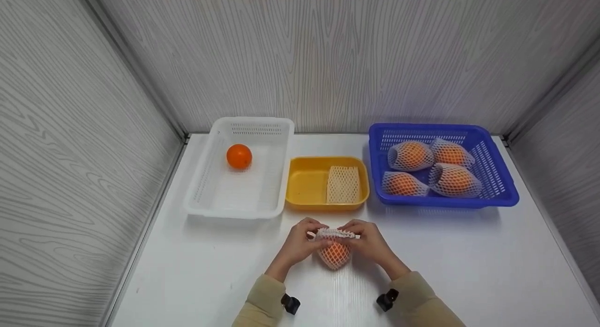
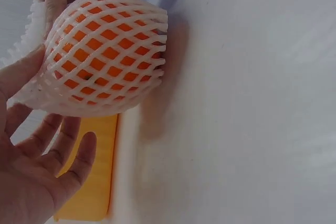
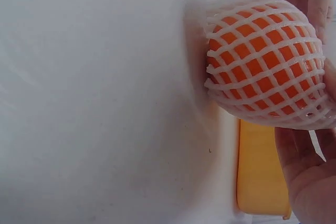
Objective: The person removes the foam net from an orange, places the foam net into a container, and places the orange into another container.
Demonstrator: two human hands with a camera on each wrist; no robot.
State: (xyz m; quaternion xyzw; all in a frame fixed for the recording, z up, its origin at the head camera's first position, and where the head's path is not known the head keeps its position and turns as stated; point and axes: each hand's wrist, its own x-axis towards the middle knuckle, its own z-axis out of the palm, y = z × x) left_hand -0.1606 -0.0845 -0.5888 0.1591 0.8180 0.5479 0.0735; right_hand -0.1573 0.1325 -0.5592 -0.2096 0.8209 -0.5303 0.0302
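An orange (image 1: 335, 255) sits inside a white foam net sleeve (image 2: 107, 51) near the table's front. My left hand (image 1: 299, 242) pinches the sleeve's open edge on one side, thumb against the net. On the other side my right hand (image 1: 368, 241) pinches the same edge. The net covers the orange all round, and its far end is bunched between both hands. In the right wrist view the orange (image 3: 262, 59) shows through the mesh, with right-hand fingers (image 3: 310, 182) beside it.
A white basket (image 1: 234, 211) at the back left holds one bare orange (image 1: 239, 156). In the middle, a yellow tray (image 1: 307, 182) contains flat foam net (image 1: 343, 184). A blue basket (image 1: 450, 201) at the back right holds several netted oranges (image 1: 410, 155). Panels enclose the table.
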